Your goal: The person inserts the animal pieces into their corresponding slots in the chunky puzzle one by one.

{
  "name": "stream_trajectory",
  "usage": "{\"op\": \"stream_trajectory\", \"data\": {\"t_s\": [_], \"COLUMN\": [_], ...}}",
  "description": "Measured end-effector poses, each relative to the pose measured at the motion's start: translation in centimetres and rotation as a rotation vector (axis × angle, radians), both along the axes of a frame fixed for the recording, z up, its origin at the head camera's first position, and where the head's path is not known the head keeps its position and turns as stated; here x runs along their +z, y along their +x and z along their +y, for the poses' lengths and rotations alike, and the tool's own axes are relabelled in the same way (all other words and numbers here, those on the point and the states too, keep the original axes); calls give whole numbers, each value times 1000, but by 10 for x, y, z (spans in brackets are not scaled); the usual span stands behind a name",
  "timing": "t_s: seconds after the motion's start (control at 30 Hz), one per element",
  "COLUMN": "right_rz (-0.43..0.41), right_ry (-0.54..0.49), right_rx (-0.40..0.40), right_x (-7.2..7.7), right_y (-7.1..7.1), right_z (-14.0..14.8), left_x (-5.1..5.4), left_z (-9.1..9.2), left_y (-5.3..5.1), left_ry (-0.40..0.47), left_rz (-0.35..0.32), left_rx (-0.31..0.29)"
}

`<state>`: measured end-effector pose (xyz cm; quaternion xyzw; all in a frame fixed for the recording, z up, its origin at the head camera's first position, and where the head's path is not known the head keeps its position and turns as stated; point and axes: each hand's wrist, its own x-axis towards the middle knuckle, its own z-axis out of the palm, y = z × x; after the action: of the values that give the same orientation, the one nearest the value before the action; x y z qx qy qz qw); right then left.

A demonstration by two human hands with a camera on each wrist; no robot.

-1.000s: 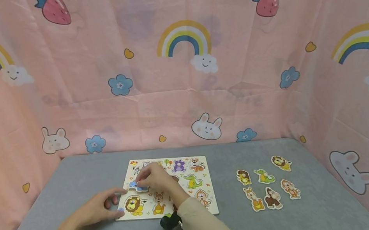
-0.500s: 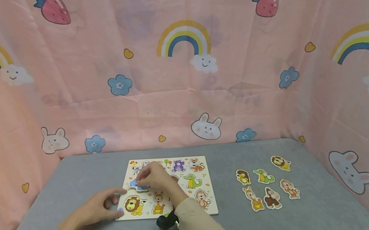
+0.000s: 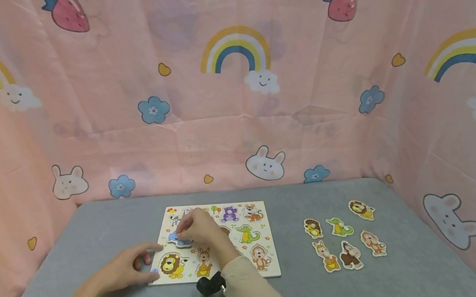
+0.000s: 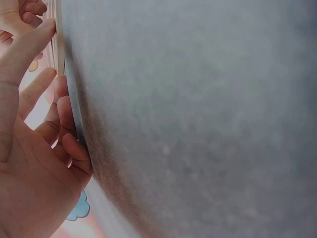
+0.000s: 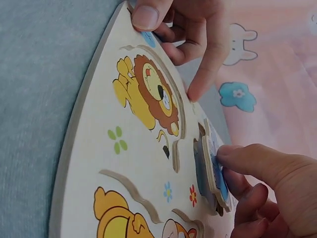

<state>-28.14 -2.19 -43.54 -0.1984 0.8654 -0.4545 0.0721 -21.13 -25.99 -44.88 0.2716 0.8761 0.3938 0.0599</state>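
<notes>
A pale wooden puzzle board [image 3: 272, 245] with printed animals and cut-out slots lies on the table. My right hand [image 3: 203, 229] pinches a blue animal puzzle piece [image 3: 180, 240] between thumb and fingers. In the right wrist view that piece [image 5: 214, 168] sits tilted and partly raised over a blue-printed slot, not flush. My left hand [image 3: 122, 268] rests at the board's left edge, thumb on the near corner and index finger farther up the edge, its other fingers loosely bent. The right hand hides part of the board's middle.
Several loose pieces lie right of the board: hedgehog [image 3: 313, 228], crocodile [image 3: 340, 227], lion [image 3: 361, 210], kangaroo [image 3: 326, 256], gorilla [image 3: 351, 255] and monkey [image 3: 373, 243]. A pink patterned curtain [image 3: 218, 136] stands behind the grey table [image 3: 107, 222].
My right wrist has shifted slightly left while the fingers keep their pinch; the blue piece moves only a little over its slot. The left hand stays in place.
</notes>
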Motion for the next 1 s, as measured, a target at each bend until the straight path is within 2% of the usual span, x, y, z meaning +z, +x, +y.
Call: {"op": "stream_trajectory", "data": {"t_s": [0.47,0.77,1.0], "right_rz": [-5,4,-1], "right_ry": [70,73,78], "right_rx": [-29,-49,-72], "right_x": [-1,-2,-1], "right_y": [2,3,3], "right_z": [-1,-3,-3], "left_x": [1,0,-1], "left_z": [2,2,1], "left_y": [1,2,0], "left_ry": [-3,-2,-4], "left_rz": [-6,-20,-6], "left_rx": [9,22,13]}}
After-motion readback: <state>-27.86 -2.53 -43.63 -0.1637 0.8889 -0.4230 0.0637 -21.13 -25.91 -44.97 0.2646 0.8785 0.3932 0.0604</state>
